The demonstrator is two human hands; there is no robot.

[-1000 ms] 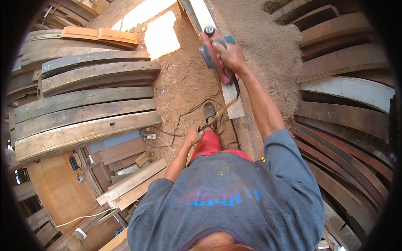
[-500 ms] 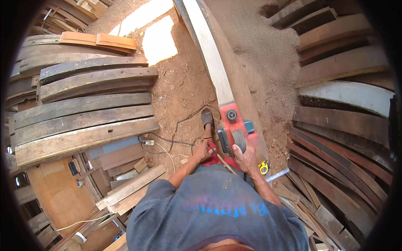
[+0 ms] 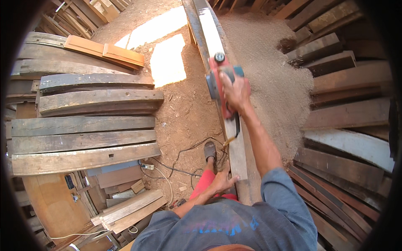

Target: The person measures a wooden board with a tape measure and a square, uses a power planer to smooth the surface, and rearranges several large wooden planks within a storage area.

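My right hand (image 3: pixel 236 93) is wrapped around the rear handle of a red electric hand planer (image 3: pixel 217 102), with my arm stretched well forward. The planer sits on a long pale wooden board (image 3: pixel 236 157) that runs away from me over a darker, wider timber (image 3: pixel 250 184). Low beside the near end of the board is my left hand (image 3: pixel 222 182), its thumb and a finger stretched apart; the thumb reaches the board's edge. A cord (image 3: pixel 238 127) with a tan section hangs from the back of the planer and drops toward the left hand.
Curved timber planks (image 3: pixel 83 138) are stacked on the left, with orange boards (image 3: pixel 104 52) on top. More planks (image 3: pixel 351 113) line the right side. Shavings (image 3: pixel 272 92) cover the ground right of the work. A black cable (image 3: pixel 180 169) loops near my foot (image 3: pixel 210 150).
My right hand has pushed the planer forward along the board. My left hand has let go of the cord and shifted right to the board's near end.
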